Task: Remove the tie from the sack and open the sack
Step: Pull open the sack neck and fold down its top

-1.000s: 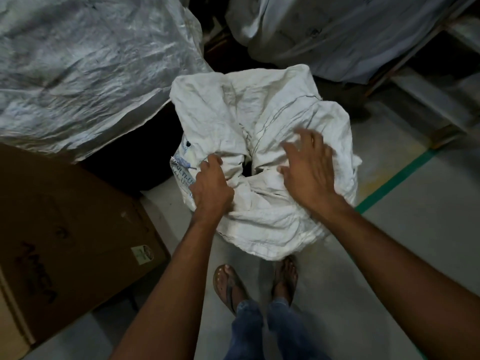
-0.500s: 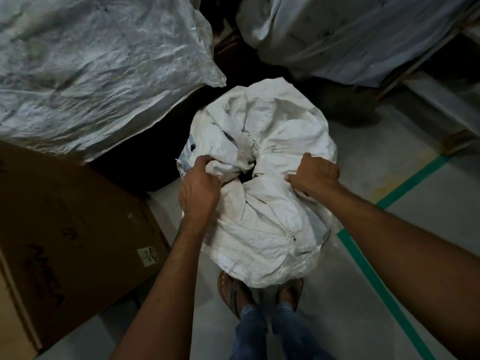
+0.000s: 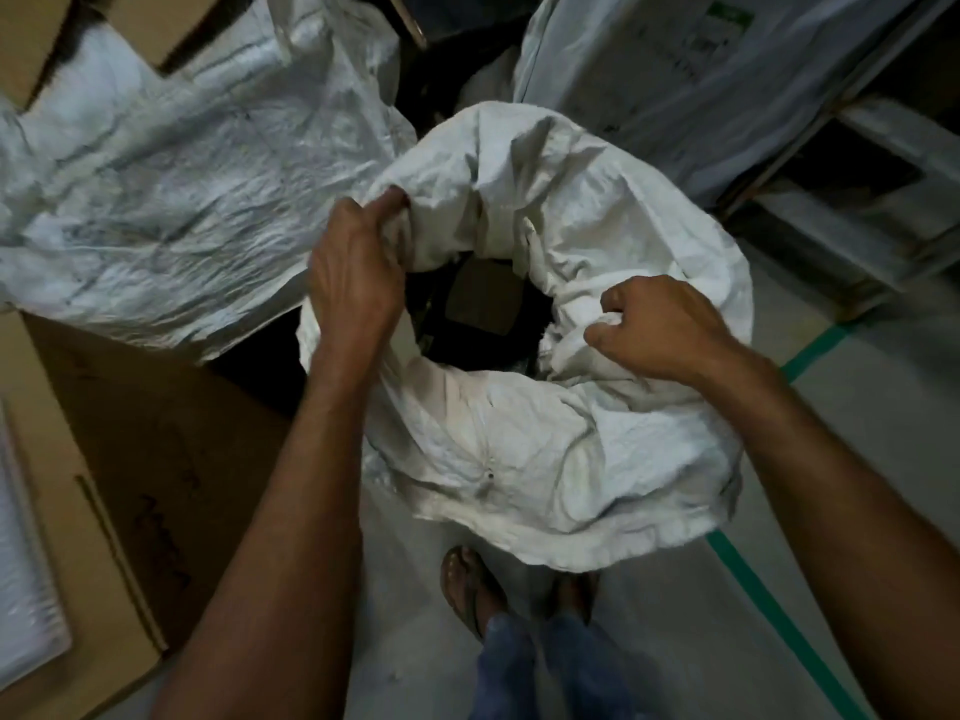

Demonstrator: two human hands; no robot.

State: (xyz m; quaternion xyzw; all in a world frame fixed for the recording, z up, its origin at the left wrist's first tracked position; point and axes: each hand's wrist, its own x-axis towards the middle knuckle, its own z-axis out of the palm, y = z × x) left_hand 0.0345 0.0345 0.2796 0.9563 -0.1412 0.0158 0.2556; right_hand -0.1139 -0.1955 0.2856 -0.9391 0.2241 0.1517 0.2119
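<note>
A white woven sack (image 3: 571, 459) stands on the floor in front of my feet, its mouth pulled wide. Through the opening I see dark contents and a brown flat piece (image 3: 483, 304). My left hand (image 3: 353, 267) grips the left rim of the mouth, fingers curled into the fabric. On the right rim my right hand (image 3: 654, 330) is clenched on a bunch of the cloth. No tie is visible anywhere on the sack.
A large shiny woven bag (image 3: 171, 200) lies to the left. A brown cardboard box (image 3: 119, 485) sits at lower left. More wrapped bundles (image 3: 701, 70) stand behind. A green floor line (image 3: 769, 615) runs at right. My sandalled feet (image 3: 472, 595) are below the sack.
Both hands pulled the sack's rim apart, so the small gap has become a wide open mouth showing the contents. The view moved closer over the sack.
</note>
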